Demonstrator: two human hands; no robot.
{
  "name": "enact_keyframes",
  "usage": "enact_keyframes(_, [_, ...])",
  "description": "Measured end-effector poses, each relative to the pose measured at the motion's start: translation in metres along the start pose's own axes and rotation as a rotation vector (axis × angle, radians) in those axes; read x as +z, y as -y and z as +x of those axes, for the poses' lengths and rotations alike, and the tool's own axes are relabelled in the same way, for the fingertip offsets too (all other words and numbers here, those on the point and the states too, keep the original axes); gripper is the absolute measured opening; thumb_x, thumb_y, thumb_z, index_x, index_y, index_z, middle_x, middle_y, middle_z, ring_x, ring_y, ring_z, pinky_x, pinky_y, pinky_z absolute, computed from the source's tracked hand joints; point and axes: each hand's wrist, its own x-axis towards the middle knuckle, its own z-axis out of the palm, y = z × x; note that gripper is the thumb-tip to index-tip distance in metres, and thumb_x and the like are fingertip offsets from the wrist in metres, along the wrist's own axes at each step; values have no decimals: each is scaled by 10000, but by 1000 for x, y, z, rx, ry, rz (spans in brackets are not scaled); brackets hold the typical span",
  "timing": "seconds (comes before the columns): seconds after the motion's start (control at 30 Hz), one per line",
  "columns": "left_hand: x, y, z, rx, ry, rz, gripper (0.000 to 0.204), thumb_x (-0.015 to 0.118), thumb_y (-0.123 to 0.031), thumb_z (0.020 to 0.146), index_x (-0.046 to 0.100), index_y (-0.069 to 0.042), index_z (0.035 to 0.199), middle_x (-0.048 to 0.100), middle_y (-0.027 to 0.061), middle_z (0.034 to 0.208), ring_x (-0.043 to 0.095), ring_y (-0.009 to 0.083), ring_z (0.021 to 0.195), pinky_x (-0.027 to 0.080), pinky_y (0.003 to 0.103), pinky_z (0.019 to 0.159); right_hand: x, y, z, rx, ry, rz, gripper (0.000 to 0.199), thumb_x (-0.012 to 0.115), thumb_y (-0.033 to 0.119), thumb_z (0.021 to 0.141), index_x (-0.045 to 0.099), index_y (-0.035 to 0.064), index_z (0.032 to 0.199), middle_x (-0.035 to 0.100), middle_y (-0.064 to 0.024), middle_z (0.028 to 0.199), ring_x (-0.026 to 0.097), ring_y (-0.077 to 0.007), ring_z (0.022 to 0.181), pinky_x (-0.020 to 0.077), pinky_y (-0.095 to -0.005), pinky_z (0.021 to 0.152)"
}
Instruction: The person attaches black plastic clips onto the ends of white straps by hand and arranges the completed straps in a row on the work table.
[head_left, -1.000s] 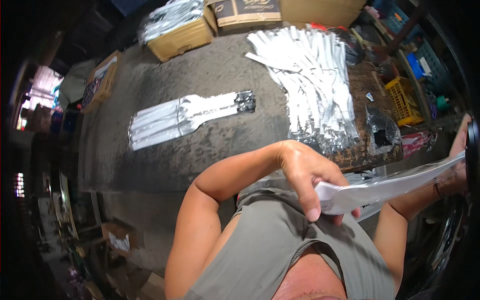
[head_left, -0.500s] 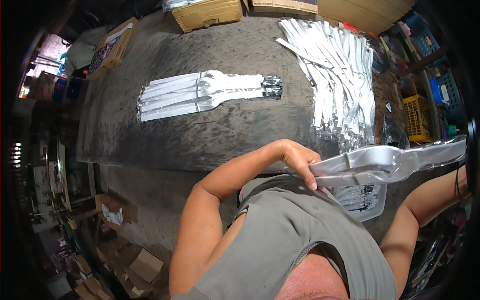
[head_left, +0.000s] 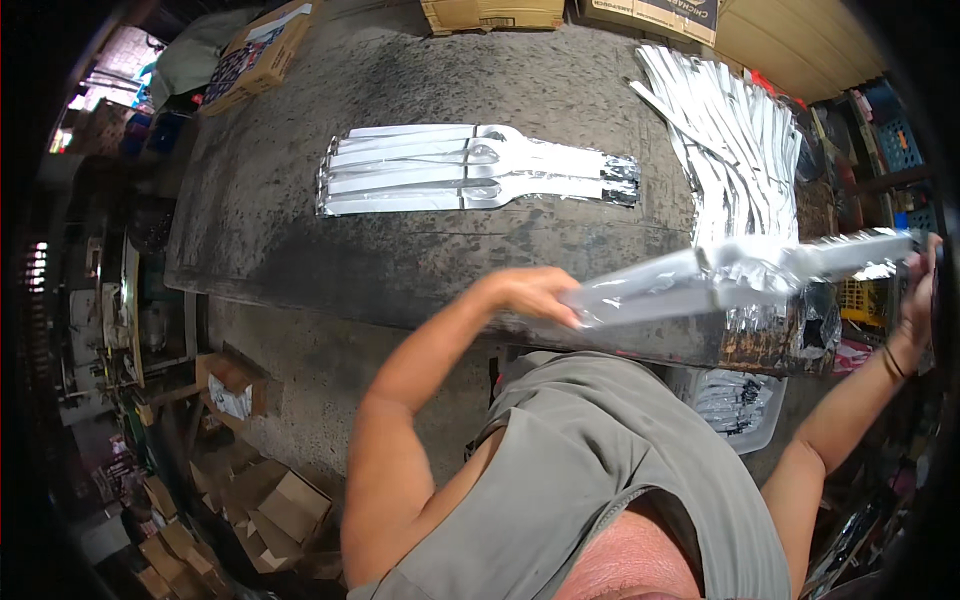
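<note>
My left hand [head_left: 535, 295] is closed around one end of a long bundle of pale flat pieces [head_left: 650, 290] in clear plastic, its fingers partly hidden. At the other end, my right hand [head_left: 918, 290] grips the narrower wrapped part near the right rim of the view. The bundle is held slantwise above the table's near edge, slightly blurred. A similar bundle of white wrapped pieces [head_left: 400, 175], banded across its middle and dark at its right tips, lies on the table beyond my left hand.
A large heap of long white wrapped strips [head_left: 725, 150] covers the table's right side. Cardboard boxes [head_left: 495, 14] stand at the far edge. Below the near edge sits a clear plastic tub [head_left: 765, 440] holding wrapped pieces. Open cartons [head_left: 290, 510] lie on the floor at left.
Both hands have raised the bundle away from my body, over the table's near edge. My left hand has shifted left. The view has turned, so the table things appear farther right.
</note>
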Motion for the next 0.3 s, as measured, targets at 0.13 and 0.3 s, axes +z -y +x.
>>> enact_keyframes(0.13, [-83, -9, -87, -269, -184, 198, 406, 727, -343, 748, 641, 0, 946, 612, 11, 811, 523, 98, 784, 440, 269, 694, 106, -6, -72, 821, 128, 652, 82, 590, 162, 894, 573, 89, 925, 511, 46, 694, 456, -28, 571, 379, -163, 495])
enact_keyframes(0.3, [-207, -3, -175, -610, -303, 622, 396, 758, -359, 680, 664, -17, 858, 641, 120, 762, 546, 165, 697, 448, 321, 665, 243, 20, -161, 1029, 322, 768, 183, 612, 245, 874, 558, 72, 903, 557, 17, 670, 489, -49, 504, 426, -202, 465])
